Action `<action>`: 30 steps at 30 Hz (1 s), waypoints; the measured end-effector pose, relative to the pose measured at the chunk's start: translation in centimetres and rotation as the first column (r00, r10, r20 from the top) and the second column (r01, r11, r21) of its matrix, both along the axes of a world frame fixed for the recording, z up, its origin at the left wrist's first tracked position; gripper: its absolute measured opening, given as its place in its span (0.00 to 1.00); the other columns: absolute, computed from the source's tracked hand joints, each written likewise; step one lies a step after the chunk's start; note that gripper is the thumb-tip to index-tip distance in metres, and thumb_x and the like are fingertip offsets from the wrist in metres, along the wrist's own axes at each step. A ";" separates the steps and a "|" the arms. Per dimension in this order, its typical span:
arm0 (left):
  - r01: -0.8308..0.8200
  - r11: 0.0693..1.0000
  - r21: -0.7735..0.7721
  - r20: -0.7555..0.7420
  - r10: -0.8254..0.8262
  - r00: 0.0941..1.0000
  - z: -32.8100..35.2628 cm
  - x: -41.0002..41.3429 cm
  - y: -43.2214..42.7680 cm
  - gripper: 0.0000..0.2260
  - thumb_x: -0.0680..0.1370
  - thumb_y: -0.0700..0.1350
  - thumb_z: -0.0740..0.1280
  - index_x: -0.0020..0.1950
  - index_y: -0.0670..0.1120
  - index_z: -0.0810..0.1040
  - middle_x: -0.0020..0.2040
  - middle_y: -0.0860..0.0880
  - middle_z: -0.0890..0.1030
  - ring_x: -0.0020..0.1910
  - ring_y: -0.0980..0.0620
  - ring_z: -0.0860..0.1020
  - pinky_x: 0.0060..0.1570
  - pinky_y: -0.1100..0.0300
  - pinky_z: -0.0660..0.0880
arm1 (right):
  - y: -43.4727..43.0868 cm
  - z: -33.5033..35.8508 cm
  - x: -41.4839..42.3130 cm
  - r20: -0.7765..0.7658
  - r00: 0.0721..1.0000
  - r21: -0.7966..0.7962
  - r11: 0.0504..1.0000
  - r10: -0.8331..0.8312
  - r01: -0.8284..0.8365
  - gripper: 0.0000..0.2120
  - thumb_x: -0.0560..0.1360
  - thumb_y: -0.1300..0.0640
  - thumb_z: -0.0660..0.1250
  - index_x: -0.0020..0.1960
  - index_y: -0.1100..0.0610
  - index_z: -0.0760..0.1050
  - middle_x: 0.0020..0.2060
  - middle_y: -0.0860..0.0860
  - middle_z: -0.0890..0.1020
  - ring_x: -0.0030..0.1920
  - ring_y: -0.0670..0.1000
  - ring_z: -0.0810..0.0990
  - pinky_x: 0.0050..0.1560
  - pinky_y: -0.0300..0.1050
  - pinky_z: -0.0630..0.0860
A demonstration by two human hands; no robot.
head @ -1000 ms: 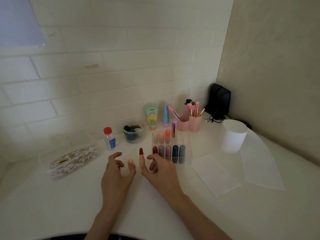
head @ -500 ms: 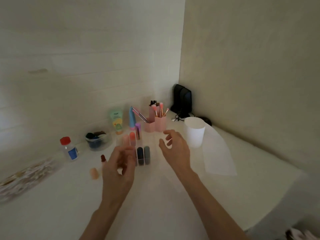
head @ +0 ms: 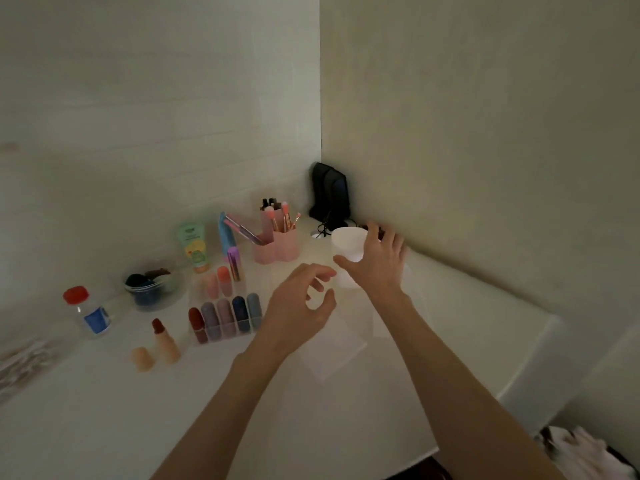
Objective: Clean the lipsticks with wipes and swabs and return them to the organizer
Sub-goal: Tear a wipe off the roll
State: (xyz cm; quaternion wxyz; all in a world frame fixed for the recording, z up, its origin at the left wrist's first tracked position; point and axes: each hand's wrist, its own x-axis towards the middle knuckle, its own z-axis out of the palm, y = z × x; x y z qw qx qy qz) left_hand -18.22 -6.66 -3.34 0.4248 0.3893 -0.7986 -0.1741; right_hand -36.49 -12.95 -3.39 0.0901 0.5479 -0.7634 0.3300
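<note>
An uncapped peach lipstick [head: 163,339] with a dark red tip stands on the white table, its cap [head: 142,358] beside it on the left. Right of it, the clear organizer [head: 256,308] holds several capped lipsticks in two rows. My right hand [head: 375,268] wraps round the white wipe roll [head: 348,242] near the back corner, thumb on the roll's near left side and fingers round its far right side. My left hand [head: 298,310] hovers just left of it with loosely curled fingers and holds nothing. A loose white wipe sheet [head: 334,351] lies flat below both hands.
A box of cotton swabs [head: 20,362] is blurred at the left edge. A red-capped bottle [head: 88,311], a small bowl [head: 152,287], a green tube [head: 194,245], a pink brush holder [head: 277,245] and a black device [head: 329,195] line the wall. The table edge [head: 519,379] runs close on the right.
The view swung right. My right hand went from hovering by the organizer to the wipe roll and closed round it. My left hand moved right, away from the open lipstick.
</note>
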 end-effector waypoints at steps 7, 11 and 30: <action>-0.083 0.995 0.059 0.114 0.076 0.991 -1.1 -0.2 -0.2 0.14 0.78 0.44 0.71 0.62 0.55 0.77 0.56 0.59 0.77 0.52 0.60 0.77 0.52 0.58 0.78 | 0.8 -0.7 -0.8 0.219 0.958 -0.110 0.980 0.188 -0.167 0.37 0.65 0.42 0.79 0.70 0.53 0.72 0.63 0.52 0.80 0.63 0.54 0.77 0.68 0.51 0.65; -0.099 0.993 0.066 0.110 0.091 0.990 -1.4 0.3 0.0 0.15 0.77 0.45 0.72 0.63 0.54 0.77 0.56 0.58 0.77 0.52 0.60 0.77 0.52 0.55 0.79 | 3.8 1.1 0.0 0.318 0.897 -0.284 0.933 0.309 -0.221 0.35 0.65 0.44 0.80 0.68 0.51 0.73 0.64 0.47 0.79 0.63 0.51 0.77 0.69 0.52 0.69; -0.189 0.938 0.292 -0.161 0.243 0.957 5.0 10.0 5.9 0.49 0.54 0.70 0.75 0.71 0.58 0.64 0.63 0.62 0.72 0.57 0.65 0.73 0.51 0.76 0.69 | 14.9 6.0 12.0 0.542 0.481 -0.454 0.722 0.689 -0.523 0.21 0.69 0.41 0.78 0.58 0.43 0.77 0.52 0.38 0.81 0.52 0.43 0.82 0.50 0.33 0.77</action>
